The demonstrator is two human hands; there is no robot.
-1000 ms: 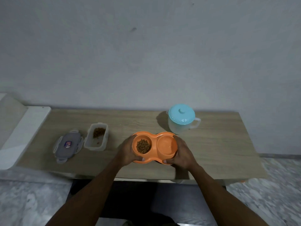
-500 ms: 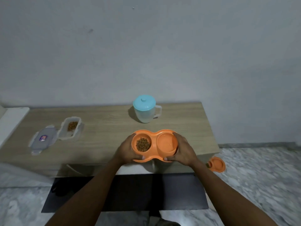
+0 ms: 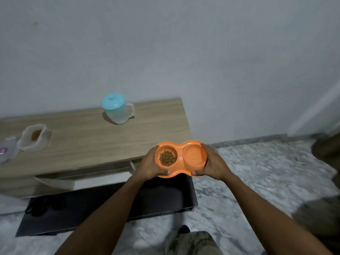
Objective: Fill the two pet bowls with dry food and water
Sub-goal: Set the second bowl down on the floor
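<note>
The grey marbled floor point(image 3: 257, 172) fills the lower right of the frame, and a spill there is the main risk. The orange plastic double pet bowl point(image 3: 181, 159) hangs in mid-air at centre frame, past the right end of the light wooden table point(image 3: 92, 137), with nothing under it. A tilt during the carry or set-down would probably tip out whatever the smooth right cup holds; I cannot tell whether that is water. The left hand point(image 3: 150, 165) grips the bowl's left end and the right hand point(image 3: 214, 163) grips its right end, thumbs on the near rim, so uneven lowering could cause that tilt. The brown dry kibble point(image 3: 167, 157) lies loose in the left cup and could scatter. A second ago the bowl sat at the table's front edge. Since then the table, the translucent jug with a turquoise lid point(image 3: 117, 111) and the clear open food container point(image 3: 34, 138) have slid toward the left of the frame. The two-handed hold is unchanged.
</note>
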